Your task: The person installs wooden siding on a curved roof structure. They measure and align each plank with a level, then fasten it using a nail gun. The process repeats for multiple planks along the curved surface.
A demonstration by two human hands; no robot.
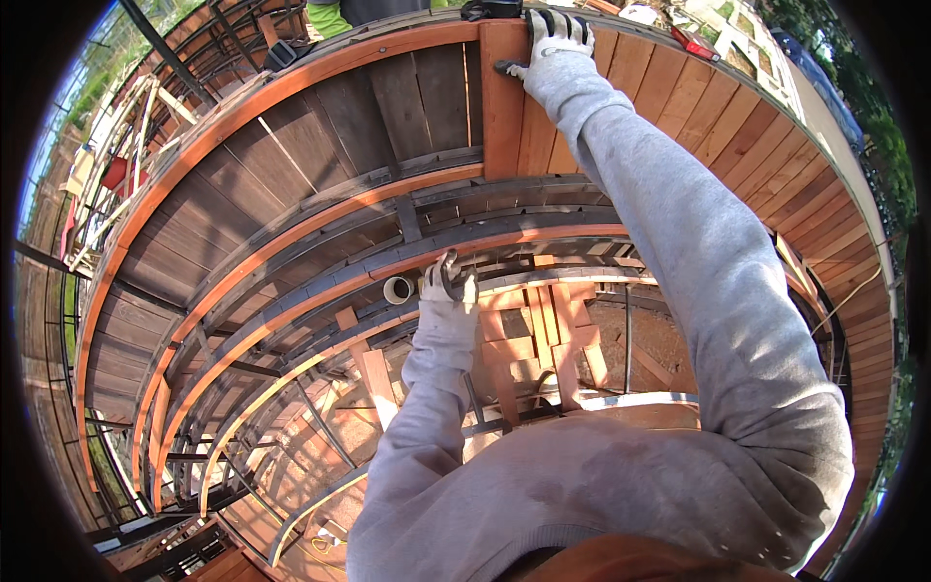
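The wide reddish-brown board [501, 107] runs lengthwise from the deck's outer rim inward, ahead of both hands. The gloved right hand [559, 53] is nearer, thumb on its outer right corner; I can't tell if it's gripping. The left hand [448, 281], well short of it, curls beside a pale tube [398, 290], its palm hidden, any hold unclear.

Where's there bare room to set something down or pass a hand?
Dark boards between the outer orange rail and the inner one, and reddish boards beyond the right sleeve, look bare; levelness is unclear. Crowded: around the left hand, with a pale cylinder and loose planks.
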